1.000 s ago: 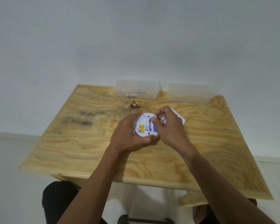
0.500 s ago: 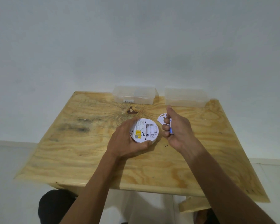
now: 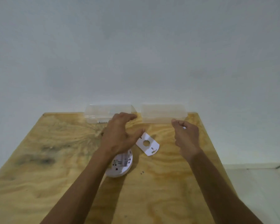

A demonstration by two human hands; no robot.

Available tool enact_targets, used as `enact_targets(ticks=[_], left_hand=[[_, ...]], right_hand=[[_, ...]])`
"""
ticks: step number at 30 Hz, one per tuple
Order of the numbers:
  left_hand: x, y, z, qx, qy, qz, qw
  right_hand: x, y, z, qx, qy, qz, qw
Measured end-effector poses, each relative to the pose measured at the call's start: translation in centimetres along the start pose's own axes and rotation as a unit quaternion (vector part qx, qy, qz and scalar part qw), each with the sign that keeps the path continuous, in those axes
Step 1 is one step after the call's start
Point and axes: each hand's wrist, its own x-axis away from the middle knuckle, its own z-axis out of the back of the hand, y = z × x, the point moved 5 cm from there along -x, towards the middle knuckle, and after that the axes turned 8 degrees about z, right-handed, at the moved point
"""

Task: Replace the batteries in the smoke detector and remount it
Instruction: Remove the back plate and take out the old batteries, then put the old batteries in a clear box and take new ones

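From the head camera, the only view, the smoke detector [image 3: 121, 164] is seen lying back-side up on the wooden counter [image 3: 39, 159], partly covered by the left forearm; its battery bay faces upward, though blur hides whether any cells are seated. A flat white cover plate [image 3: 147, 144] lies loose on the counter just beyond the detector, apart from it.

The left hand [image 3: 120, 135] is held open and empty, fingers spread, above the counter near the left clear box [image 3: 95, 113] at the far edge. The right hand [image 3: 186, 135] is curled shut around a small object [image 3: 184, 127] of which only a pale tip shows; it is judged to be a battery, held near the right clear box [image 3: 163, 113].

As a judgement, the task is at an early-to-middle stage: the detector has been opened and at least one cell appears removed. Still to be done are depositing the old cell, fetching fresh ones, fitting them, closing the back and remounting.
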Motion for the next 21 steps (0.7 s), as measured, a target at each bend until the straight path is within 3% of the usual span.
enact_targets(ticks=[4, 8, 21], left_hand=[[-5.6, 3.1, -4.8, -0.203, -0.049, -0.057, 0.976], [-8.2, 2.9, -7.5, -0.293, -0.047, -0.077, 0.952], [-9.0, 0.9, -8.3, -0.265, -0.026, -0.099, 0.959]], right_hand=[[-3.3, 0.8, 0.8, -0.011, 0.021, -0.059, 0.998], [-5.1, 1.3, 0.2, -0.053, 0.025, -0.108, 0.992], [-6.6, 2.1, 0.7, -0.08, 0.018, -0.151, 0.985]])
